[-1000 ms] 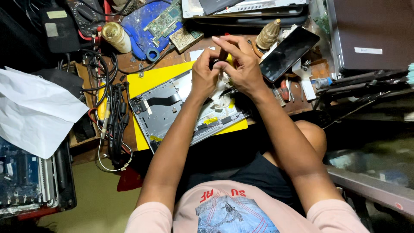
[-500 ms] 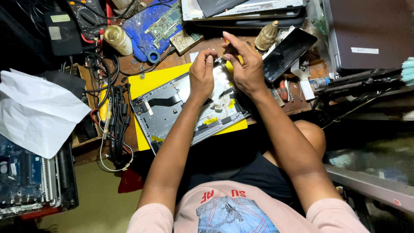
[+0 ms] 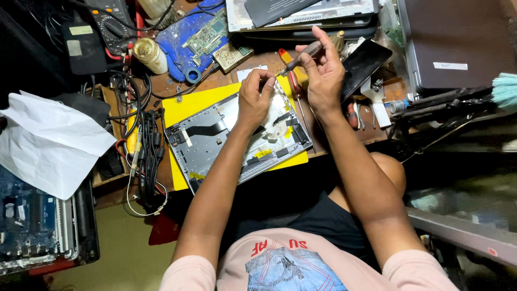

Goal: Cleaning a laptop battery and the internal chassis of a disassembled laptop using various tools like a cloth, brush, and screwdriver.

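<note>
An opened grey laptop base (image 3: 215, 143) lies on a yellow mat (image 3: 186, 105) on the wooden bench. My right hand (image 3: 323, 75) grips a dark-handled screwdriver (image 3: 300, 56), its tip pointing left toward my left hand. My left hand (image 3: 256, 99) hovers over the far right part of the laptop base, its fingertips pinched together at the screwdriver tip. Whether something small sits between those fingertips I cannot tell.
A black phone (image 3: 363, 64) lies right of my right hand. A blue pad with circuit boards (image 3: 196, 37), a multimeter (image 3: 110, 27) and a small jar (image 3: 151, 54) sit at the back left. Tangled cables (image 3: 145, 156) and white paper (image 3: 51, 143) lie left. Closed laptops (image 3: 458, 43) are stacked at right.
Both hands have lifted from the laptop's right edge toward the far side. The right hand has tilted the screwdriver so that its tip meets the left fingertips.
</note>
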